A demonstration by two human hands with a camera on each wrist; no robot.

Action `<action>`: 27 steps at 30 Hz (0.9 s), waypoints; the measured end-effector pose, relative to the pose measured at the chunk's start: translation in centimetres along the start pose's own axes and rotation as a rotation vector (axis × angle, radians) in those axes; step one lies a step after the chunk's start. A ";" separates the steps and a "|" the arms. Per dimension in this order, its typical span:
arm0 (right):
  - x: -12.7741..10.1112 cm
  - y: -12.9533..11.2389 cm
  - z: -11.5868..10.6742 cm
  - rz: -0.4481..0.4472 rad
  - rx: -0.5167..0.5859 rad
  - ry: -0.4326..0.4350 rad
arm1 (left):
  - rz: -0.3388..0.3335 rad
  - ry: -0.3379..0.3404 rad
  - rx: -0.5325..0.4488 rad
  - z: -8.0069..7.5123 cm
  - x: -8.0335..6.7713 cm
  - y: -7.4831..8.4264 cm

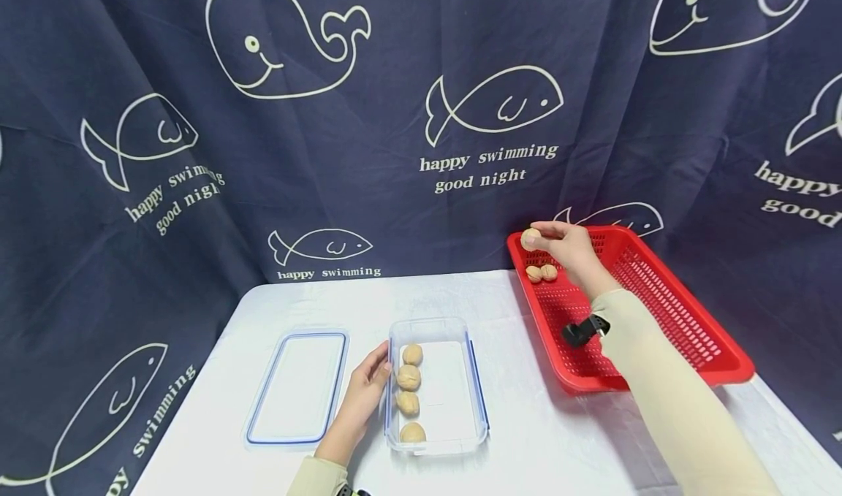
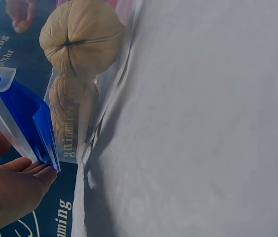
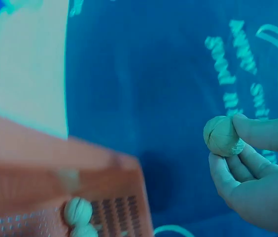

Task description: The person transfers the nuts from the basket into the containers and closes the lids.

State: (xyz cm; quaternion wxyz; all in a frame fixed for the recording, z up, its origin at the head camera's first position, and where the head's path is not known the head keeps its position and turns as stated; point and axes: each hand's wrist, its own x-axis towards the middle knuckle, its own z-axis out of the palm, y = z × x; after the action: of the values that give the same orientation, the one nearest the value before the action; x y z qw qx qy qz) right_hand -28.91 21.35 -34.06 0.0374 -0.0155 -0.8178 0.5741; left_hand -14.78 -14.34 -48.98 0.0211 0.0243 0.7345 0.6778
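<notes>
A walnut (image 3: 220, 136) is pinched between the thumb and fingers of my right hand (image 1: 566, 246), above the far left corner of the red plastic basket (image 1: 552, 350). Two more walnuts (image 1: 541, 272) lie inside that basket, side by side. My left hand (image 1: 368, 383) grips the left side of a clear food container (image 1: 439, 448), its fingers at the blue side clip (image 2: 33, 121) in the left wrist view. Along the container's left wall runs a row of several walnuts (image 1: 408, 378); its right part shows bare bottom.
A clear lid with a blue seal (image 1: 299, 386) lies flat on the white-covered table (image 1: 526, 437), left of the container. Behind the table hangs a dark blue curtain (image 1: 395, 196) with white fish and whale drawings. The basket's near right end reaches the table's right edge.
</notes>
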 end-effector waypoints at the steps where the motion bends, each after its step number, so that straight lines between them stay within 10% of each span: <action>1: -0.3 -0.3 0.1 -0.009 0.009 -0.004 | -0.001 -0.001 -0.002 0.0 0.0 0.0; 27: -7.4 -2.8 5.8 -0.203 0.134 -0.197 | 0.003 -0.002 -0.002 0.0 -0.1 -0.1</action>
State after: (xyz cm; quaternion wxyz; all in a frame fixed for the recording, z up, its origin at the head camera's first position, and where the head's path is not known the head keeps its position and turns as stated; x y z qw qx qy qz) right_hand -21.90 14.45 -33.76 0.0159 0.1260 -0.7748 0.6193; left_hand -14.68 -14.39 -49.05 0.0207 0.0261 0.7337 0.6787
